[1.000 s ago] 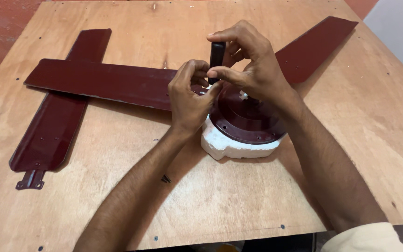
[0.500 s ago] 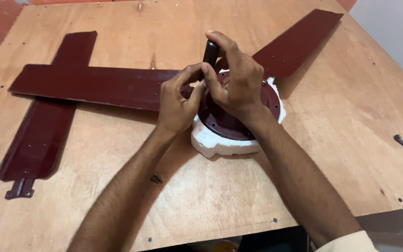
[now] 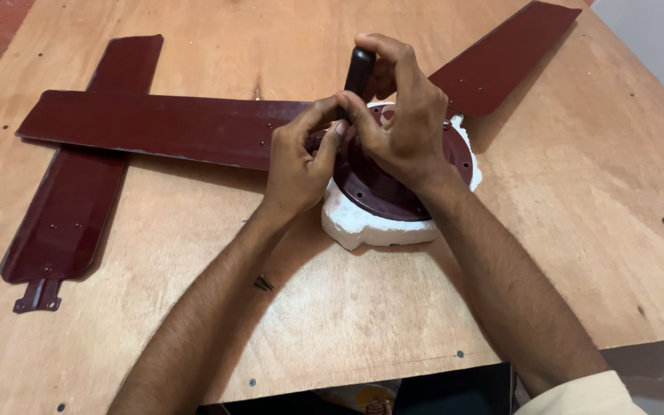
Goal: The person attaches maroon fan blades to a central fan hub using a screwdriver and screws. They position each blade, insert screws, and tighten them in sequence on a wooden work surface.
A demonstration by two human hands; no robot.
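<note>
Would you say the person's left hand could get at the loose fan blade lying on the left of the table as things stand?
Probably yes: the left hand is busy at the fan motor, but only bare plywood table lies between it and the loose blade.

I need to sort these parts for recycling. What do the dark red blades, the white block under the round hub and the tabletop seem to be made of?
Blades: likely painted sheet metal, going by the smooth glossy maroon coat, thin folded edges and small screw holes.
White block: looks like expanded foam, matte, grainy, with crumbled edges.
Tabletop: plywood by its grain, knots and screwed-down corners, unpainted.
</note>
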